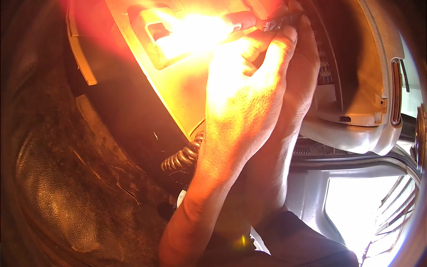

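Head view, and at one o'clock my left hand (pixel 251 84) has a small dark piece (pixel 272 25) in a narrow pinch, my right hand (pixel 307 58) tucked behind on its two-o'clock side, that grip I can't tell, the piece probably light, stiff and best held by its edges.

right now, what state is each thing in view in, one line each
bright light: lit, glaring
left hand: fingers bent, at the small dark part; exact grip unclear
right hand: partly hidden behind the left; grip unclear
small dark part: at the fingertips, details unclear
coiled cord: coiled, partly hidden by the left forearm
dark leather-like cover: creased
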Motion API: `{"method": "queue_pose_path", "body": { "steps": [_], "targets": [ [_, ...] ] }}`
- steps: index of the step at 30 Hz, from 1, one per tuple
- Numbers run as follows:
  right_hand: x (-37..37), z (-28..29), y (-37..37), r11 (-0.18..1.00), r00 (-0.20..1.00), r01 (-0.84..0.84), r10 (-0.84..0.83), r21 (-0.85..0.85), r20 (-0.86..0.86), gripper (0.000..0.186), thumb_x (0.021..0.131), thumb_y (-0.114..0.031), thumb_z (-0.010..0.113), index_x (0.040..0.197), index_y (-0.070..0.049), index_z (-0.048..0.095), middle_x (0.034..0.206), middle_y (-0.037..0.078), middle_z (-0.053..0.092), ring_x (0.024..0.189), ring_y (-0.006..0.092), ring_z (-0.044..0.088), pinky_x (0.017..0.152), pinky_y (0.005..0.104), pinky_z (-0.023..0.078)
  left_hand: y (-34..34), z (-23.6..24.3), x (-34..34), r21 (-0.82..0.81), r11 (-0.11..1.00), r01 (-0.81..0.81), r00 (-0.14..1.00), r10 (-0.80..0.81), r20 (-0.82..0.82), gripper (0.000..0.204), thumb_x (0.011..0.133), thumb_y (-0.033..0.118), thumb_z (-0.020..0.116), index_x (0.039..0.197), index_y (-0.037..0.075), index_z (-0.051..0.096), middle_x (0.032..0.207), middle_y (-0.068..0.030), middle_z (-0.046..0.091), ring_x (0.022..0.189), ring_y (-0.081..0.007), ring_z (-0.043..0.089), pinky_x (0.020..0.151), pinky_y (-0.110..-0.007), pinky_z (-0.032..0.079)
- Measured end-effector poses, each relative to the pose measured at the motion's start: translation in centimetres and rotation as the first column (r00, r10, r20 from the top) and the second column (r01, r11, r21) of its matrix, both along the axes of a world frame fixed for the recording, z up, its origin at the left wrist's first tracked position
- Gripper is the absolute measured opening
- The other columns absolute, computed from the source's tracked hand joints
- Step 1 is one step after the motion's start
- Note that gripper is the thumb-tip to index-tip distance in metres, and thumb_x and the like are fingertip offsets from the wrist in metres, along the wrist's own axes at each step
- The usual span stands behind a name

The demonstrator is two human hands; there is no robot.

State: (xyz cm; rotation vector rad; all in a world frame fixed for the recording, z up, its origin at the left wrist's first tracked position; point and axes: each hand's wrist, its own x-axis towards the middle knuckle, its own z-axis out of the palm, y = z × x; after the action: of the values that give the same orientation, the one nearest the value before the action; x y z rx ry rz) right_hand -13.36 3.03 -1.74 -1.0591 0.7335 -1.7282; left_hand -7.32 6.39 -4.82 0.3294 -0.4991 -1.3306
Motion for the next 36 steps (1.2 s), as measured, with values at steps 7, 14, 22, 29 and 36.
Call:
{"method": "queue_pose_path", "body": {
  "steps": [7,14,22,29,36],
  "targets": [
    [-0.1,0.0,0.0,1.000,0.999,0.006,-0.006,-0.016,-0.035,0.030,0.110,-0.021,0.055,0.131,-0.002,0.063,0.114,0.010,0.070,0.107,0.0157,0.068,0.091,0.0273,0.059,-0.4,-0.3,-0.3,-0.033,0.999,0.001,0.999,-0.002,-0.041,0.027,0.104,0.021,0.066,0.102,-0.004,0.075,0.086,-0.0042,0.072,0.080,-0.0089,0.061,0.076,-0.027,0.050],
    [-0.8,-0.2,-0.1,0.999,0.998,0.027,-0.028,-0.019,-0.055,0.031,0.110,-0.022,0.054,0.133,-0.002,0.062,0.114,0.010,0.070,0.108,0.0156,0.068,0.092,0.0274,0.058,-0.4,-0.3,-0.5,-0.015,0.999,-0.048,0.998,0.049,0.046,0.029,0.105,0.023,0.063,0.102,-0.003,0.075,0.084,-0.0117,0.075,0.079,-0.0157,0.070,0.076,-0.031,0.053],
    [-0.7,-0.2,0.2,1.000,1.000,0.010,-0.010,-0.005,-0.013,0.030,0.110,-0.023,0.055,0.131,-0.003,0.063,0.109,0.008,0.071,0.105,0.0154,0.069,0.091,0.0276,0.058,-0.3,-0.6,-0.4,-0.038,0.997,-0.064,0.995,0.067,0.070,0.028,0.105,0.023,0.064,0.109,-0.002,0.076,0.097,-0.0150,0.078,0.092,-0.0220,0.076,0.083,-0.032,0.055],
    [-0.9,-0.3,0.3,0.999,0.997,-0.042,0.042,0.000,0.071,0.029,0.109,-0.022,0.057,0.127,-0.002,0.065,0.109,0.009,0.072,0.104,0.0165,0.070,0.089,0.0278,0.059,-0.4,-0.6,-0.7,-0.035,0.999,-0.001,0.998,0.004,0.065,0.027,0.105,0.022,0.065,0.110,-0.002,0.076,0.100,-0.0153,0.078,0.095,-0.0215,0.076,0.086,-0.032,0.056],
    [0.6,-0.1,0.4,0.997,0.994,0.071,-0.074,-0.040,-0.086,0.030,0.109,-0.021,0.056,0.128,0.000,0.066,0.115,0.010,0.072,0.107,0.0172,0.069,0.093,0.0280,0.057,-0.1,0.1,0.3,0.028,0.999,0.047,0.999,-0.047,0.018,0.024,0.104,0.023,0.069,0.108,0.001,0.078,0.096,-0.0004,0.074,0.090,-0.0084,0.065,0.084,-0.025,0.051]
  ]
}}
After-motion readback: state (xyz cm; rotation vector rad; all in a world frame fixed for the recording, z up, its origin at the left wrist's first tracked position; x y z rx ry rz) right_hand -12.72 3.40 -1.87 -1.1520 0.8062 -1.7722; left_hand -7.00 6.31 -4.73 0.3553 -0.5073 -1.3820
